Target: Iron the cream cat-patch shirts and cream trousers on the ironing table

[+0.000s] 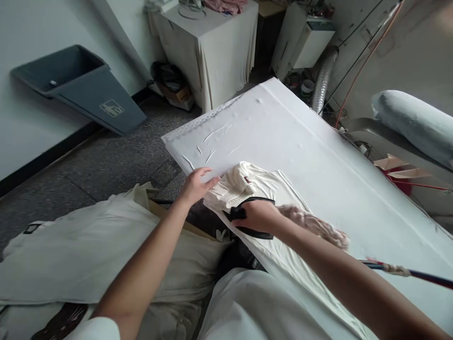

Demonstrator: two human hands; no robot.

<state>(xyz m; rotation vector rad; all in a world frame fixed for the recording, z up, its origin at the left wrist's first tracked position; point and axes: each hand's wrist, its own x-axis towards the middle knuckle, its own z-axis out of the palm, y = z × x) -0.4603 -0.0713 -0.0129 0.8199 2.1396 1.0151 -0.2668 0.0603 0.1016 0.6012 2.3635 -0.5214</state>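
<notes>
A cream garment (262,185) lies on the white padded ironing table (318,156), its ribbed collar end bunched toward the near-left edge. My left hand (196,185) rests on that bunched end, fingers together and pinching the fabric. My right hand (258,216) is closed round the black handle of an iron (247,218) that sits on the garment. A cloth-wrapped hose (314,225) runs from the iron to the right, passing behind my right forearm.
A pile of cream garments (88,250) lies at the lower left. A grey bin (81,87) leans against the left wall. A cloth-draped stand (212,42) is at the back, a padded sleeve form (414,123) at right, and a flexible duct (323,78) behind the table.
</notes>
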